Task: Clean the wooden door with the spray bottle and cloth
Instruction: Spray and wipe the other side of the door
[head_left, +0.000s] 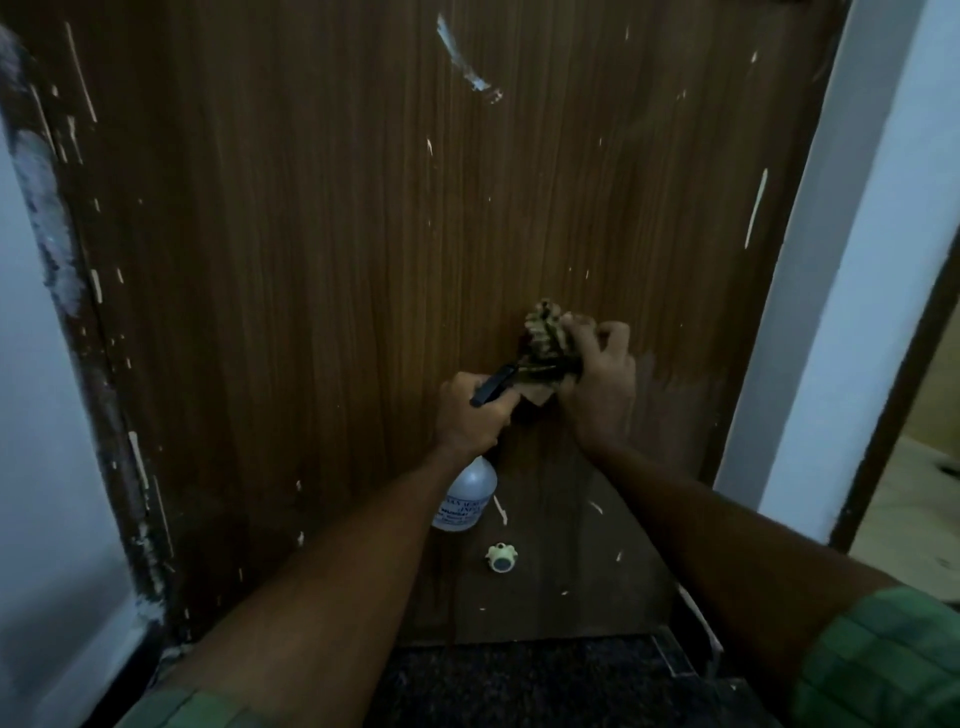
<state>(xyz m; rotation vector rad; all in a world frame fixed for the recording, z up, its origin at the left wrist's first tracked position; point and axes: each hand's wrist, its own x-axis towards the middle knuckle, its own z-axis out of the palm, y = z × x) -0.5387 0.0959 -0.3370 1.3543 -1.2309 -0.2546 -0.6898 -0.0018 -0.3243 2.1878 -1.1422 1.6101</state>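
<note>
You face a wooden door (322, 260) with dark brown vertical grain and a smooth, faintly sheened face, flecked with pale scrapes and chips that thicken along its left edge. The spray bottle (466, 496) you grip is translucent whitish plastic with a black plastic head. The cloth (546, 338) looks soft, crumpled and patterned.

Wooden door (322, 249): dark brown vertical grain, closed, flecked with pale paint streaks and scratches. Spray bottle (466, 499): translucent white body with printed label, black trigger head, held near-upright before door's lower half. Cloth (545, 332): patterned, bunched, pressed against door just above nozzle.
</note>
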